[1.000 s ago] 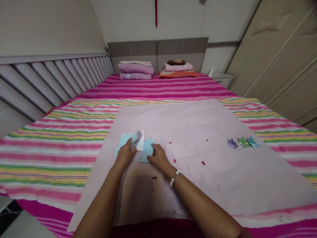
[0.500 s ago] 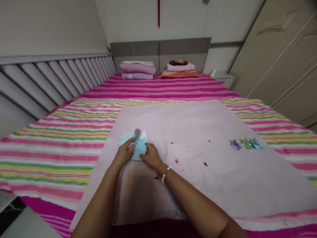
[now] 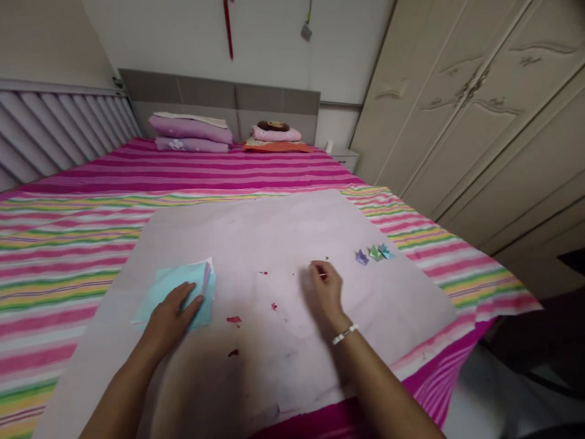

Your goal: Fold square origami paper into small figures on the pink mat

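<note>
My left hand [image 3: 172,314] lies on a stack of light blue square paper [image 3: 176,277], fingers spread and thumb apart. A purple-edged and a white sheet show at the stack's right side. To the right, my right hand [image 3: 328,283], with a white bead bracelet at the wrist, is just over the pale sheet [image 3: 256,238], its fingers curled into a pinch. What is between those fingertips, if anything, I cannot make out. Small red scraps [image 3: 234,319] lie scattered between the hands. Beyond my right hand stand a purple [image 3: 361,256], a green [image 3: 375,252] and a blue folded paper piece [image 3: 386,251].
The sheet covers part of a bed with a striped bedspread [image 3: 59,268]. Folded purple bedding [image 3: 192,131] and a pink and orange pile [image 3: 276,137] sit by the headboard [image 3: 274,94]. A wardrobe [image 3: 439,122] stands right, a slatted rail [image 3: 59,128] left.
The view has turned right. My right hand has left the blue paper and moved right across the sheet. The striped bundle that my left hand held upright is no longer visible; that hand now rests flat on the stack.
</note>
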### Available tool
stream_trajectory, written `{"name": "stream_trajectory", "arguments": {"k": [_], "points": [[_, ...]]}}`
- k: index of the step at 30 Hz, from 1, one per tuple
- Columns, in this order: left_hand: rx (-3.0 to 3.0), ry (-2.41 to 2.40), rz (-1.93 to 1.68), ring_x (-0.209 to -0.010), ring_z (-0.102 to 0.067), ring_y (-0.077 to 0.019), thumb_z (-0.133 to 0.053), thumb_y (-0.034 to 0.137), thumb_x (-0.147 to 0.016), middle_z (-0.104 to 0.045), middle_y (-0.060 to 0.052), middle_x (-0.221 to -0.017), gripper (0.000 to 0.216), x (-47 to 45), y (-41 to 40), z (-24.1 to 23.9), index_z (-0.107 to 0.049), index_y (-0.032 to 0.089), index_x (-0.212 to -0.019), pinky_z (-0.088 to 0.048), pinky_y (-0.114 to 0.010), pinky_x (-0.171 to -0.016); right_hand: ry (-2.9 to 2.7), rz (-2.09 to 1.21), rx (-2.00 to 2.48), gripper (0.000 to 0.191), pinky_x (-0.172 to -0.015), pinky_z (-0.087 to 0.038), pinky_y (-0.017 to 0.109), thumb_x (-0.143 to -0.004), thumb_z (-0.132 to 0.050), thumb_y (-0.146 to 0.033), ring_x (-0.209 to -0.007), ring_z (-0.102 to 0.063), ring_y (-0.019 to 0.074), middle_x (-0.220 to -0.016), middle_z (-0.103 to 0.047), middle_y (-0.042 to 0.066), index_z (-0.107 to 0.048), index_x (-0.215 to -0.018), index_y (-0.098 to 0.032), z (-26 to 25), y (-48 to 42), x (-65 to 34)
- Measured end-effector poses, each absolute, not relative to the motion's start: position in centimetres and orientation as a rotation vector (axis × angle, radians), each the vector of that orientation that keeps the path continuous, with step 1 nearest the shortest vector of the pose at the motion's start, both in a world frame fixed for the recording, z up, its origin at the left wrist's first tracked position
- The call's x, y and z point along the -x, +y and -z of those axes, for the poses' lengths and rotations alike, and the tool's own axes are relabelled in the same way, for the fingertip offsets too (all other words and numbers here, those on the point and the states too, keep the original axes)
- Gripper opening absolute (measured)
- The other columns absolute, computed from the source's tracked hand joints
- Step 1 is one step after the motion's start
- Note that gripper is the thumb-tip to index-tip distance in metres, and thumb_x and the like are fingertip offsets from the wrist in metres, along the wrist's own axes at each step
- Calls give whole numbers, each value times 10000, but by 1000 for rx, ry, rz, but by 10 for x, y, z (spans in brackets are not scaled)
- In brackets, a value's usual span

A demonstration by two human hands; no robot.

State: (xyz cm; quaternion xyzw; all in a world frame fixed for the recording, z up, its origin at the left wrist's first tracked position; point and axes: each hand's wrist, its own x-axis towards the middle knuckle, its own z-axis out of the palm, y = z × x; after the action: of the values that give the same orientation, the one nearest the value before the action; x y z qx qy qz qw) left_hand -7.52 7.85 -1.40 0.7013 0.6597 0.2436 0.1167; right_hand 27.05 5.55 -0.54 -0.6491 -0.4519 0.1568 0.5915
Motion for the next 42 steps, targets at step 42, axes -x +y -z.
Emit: {"name": "stream_trajectory", "arguments": {"k": [42], "points": [[-1297,1431,-1180,-784,-670,-193,-655,377,-730,-710,-76,-883,322,-34,45,32,-673,153,-960,-544,-275,-629,-1746,-542,951,162,-770,-493,335,-901,-457,-131,-868,-563,192,-905,-579,72,-595,-916,-214,45,34,-184]]}}
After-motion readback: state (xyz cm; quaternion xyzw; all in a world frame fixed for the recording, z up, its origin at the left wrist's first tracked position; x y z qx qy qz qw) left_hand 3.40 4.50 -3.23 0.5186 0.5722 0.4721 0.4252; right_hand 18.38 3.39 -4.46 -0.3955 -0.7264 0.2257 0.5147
